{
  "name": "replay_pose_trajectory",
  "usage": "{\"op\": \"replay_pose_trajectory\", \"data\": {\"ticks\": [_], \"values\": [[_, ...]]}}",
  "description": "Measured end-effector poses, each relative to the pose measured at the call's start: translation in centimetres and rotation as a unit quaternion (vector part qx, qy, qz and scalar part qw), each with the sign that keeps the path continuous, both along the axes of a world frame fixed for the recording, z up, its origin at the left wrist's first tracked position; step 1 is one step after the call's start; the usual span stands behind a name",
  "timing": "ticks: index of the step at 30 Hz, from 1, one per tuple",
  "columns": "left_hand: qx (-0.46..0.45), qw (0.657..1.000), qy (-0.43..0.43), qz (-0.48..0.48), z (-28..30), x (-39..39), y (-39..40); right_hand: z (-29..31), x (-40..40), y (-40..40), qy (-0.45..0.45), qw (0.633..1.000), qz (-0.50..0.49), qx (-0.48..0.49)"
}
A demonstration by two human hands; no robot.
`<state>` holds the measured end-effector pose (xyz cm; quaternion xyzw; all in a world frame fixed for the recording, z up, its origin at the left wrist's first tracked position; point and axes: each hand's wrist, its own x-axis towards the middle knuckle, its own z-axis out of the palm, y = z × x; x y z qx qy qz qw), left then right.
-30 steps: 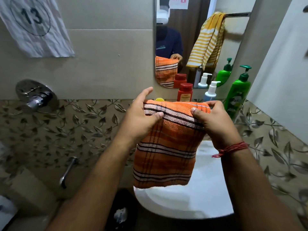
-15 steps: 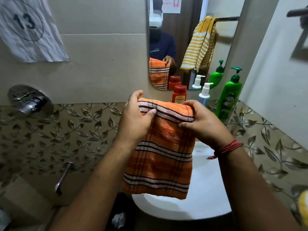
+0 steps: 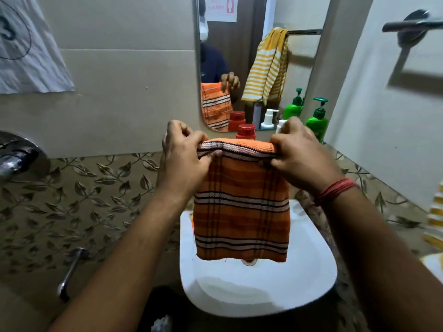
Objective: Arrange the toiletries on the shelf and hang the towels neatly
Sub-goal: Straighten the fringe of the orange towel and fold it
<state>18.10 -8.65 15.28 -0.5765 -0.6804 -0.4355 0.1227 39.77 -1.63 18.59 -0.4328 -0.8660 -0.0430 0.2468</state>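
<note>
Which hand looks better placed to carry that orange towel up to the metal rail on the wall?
Probably the right hand: the rail is up on its side. Both hands grip the orange towel, so the left hand would cross over.

left hand (image 3: 184, 161), right hand (image 3: 299, 159), raised level, both pinched closed

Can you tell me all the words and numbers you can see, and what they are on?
"3" inside part of a drawn circle: on the white paper sheet stuck to the wall; the sheet runs off the edge, so more may be cut off.
Pink sign seen in the mirror: has writing, too blurred to read.
Green pump bottle: its label cannot be read.
Red-capped bottle: no readable text.
</note>
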Motion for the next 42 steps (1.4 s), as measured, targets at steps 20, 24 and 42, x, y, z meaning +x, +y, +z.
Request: {"op": "replay_pose_trajectory", "data": {"ticks": [20, 24, 42], "values": [[0.154, 0.953, 0.152, -0.210, 21.6, 15.0, 19.5, 25.2, 12.9, 3.4, -0.223, 0.923, -0.262, 0.173], [0.231, 0.929, -0.012, -0.288, 24.1, 23.0, 22.4, 29.7, 17.7, 6.7, -0.232, 0.879, -0.337, 0.243], [-0.060, 0.880, 0.166, -0.441, 23.5, 30.6, 29.8, 22.8, 17.5, 10.2, -0.324, 0.887, -0.318, 0.083]]}}
